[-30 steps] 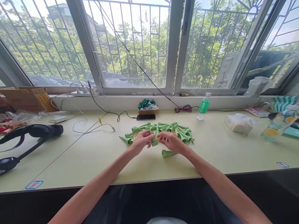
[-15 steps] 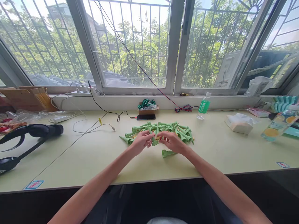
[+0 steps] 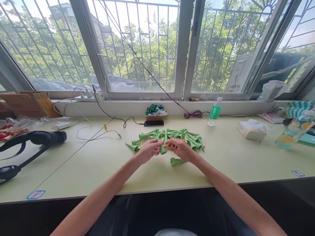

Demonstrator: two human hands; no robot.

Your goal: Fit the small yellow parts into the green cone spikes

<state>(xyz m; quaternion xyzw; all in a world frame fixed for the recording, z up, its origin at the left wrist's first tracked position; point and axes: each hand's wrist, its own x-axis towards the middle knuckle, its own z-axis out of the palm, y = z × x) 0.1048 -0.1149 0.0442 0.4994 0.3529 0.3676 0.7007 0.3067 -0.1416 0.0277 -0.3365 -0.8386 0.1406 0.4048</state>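
Observation:
My left hand [image 3: 149, 149] is closed on a green cone-shaped piece [image 3: 163, 150], whose wide end points toward me. Close beside it on the right, my right hand [image 3: 179, 148] has its thumb and fingertips pinched together near small yellowish bits; what it holds is too small to make out. Behind and around both hands lies a pile of green cones [image 3: 194, 141] with yellowish pieces among them. A single green cone [image 3: 176, 161] rests on the table just below my right hand.
On the table [image 3: 98, 173] are a black phone [image 3: 154, 123], a small cardboard box [image 3: 156, 116], a bottle with a green label [image 3: 215, 112], tissues [image 3: 252, 129], a patterned bottle [image 3: 290, 135] and a black headset [image 3: 36, 138]. Cables run along the back.

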